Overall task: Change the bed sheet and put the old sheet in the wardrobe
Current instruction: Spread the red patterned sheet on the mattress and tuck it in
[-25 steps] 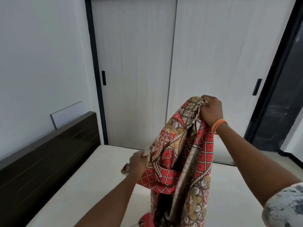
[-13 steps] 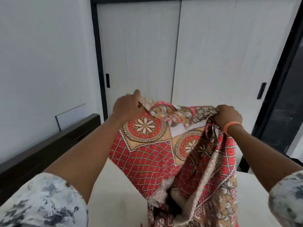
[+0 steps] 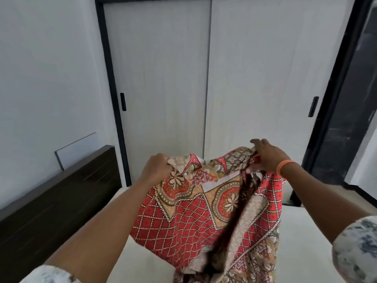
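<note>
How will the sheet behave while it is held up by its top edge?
Likely floppy: the sheet sags in folds between the left hand and right hand. Probably light, since fingers alone hold it up.

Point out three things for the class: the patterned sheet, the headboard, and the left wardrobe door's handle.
patterned sheet [image 3: 181, 225], head view, on its red lattice panel.
headboard [image 3: 61, 203], head view, on its dark front face.
left wardrobe door's handle [image 3: 123, 101], head view, mid-handle.

No readable text

The patterned sheet [image 3: 206, 213] at lower centre of the frame carries floral and lattice print only, no lettering.
</note>
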{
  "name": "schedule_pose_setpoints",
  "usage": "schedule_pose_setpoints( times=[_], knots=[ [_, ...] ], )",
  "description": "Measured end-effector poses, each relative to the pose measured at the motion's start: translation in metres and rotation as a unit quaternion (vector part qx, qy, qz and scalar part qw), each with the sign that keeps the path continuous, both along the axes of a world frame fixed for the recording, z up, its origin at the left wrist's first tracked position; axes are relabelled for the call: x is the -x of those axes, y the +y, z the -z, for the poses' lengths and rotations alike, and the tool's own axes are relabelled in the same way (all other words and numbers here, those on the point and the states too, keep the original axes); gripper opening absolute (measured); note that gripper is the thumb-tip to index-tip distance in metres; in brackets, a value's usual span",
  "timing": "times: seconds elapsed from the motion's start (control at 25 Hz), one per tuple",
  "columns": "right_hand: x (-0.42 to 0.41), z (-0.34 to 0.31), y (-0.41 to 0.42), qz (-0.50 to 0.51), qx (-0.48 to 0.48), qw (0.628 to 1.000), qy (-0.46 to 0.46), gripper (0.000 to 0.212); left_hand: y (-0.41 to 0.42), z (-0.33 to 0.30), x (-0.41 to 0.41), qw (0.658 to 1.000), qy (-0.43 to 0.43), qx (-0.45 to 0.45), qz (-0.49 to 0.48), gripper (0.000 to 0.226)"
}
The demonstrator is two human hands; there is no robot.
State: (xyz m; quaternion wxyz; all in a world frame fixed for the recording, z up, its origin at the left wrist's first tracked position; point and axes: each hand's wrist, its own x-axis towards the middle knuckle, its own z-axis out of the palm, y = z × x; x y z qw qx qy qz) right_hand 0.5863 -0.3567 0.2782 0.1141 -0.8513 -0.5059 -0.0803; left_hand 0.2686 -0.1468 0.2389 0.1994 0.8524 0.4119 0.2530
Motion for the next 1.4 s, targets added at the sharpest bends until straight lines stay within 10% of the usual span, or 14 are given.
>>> schedule_pose_setpoints(
  times=[0.08,0.2,0.28,0.48,0.64,0.76,0.84,1.12,1.4],
  knots=[
    [-0.012,0.016,-0.009,0.004,0.095,0.994,-0.053,0.107,-0.011,0.006,-0.024,0.999,-0.031,0.019,-0.013,0.029],
    [-0.026,0.044,-0.022,0.036,0.175,0.978,-0.107,0.065,-0.039,0.023,-0.074,1.000,0.013,0.008,-0.014,0.021],
    [-0.046,0.053,-0.034,0.076,0.117,0.981,-0.135,0.024,-0.052,0.038,-0.105,0.995,0.083,-0.021,-0.041,0.016],
    [-0.146,0.040,-0.078,0.129,-0.046,0.984,-0.117,0.011,-0.048,0.089,-0.164,0.919,0.369,0.010,-0.137,0.066],
    [-0.176,0.025,-0.069,-0.060,-0.101,0.987,-0.112,0.029,-0.109,0.059,-0.297,0.977,0.080,0.105,0.169,0.121],
    [-0.183,0.010,-0.061,-0.125,-0.129,0.980,-0.081,0.033,-0.163,0.016,-0.370,0.950,-0.144,0.081,0.266,0.047],
    [-0.209,0.009,-0.072,-0.114,-0.109,0.987,0.028,0.039,-0.164,0.002,-0.383,0.952,-0.154,0.023,0.262,0.008],
    [-0.269,0.115,-0.124,0.079,0.034,0.981,0.171,0.016,-0.123,-0.027,-0.369,0.943,-0.234,0.020,0.235,0.027],
    [-0.285,0.066,-0.116,0.283,-0.291,0.896,0.181,0.022,-0.075,-0.011,-0.344,0.983,-0.095,-0.046,0.148,0.033]
  ],
)
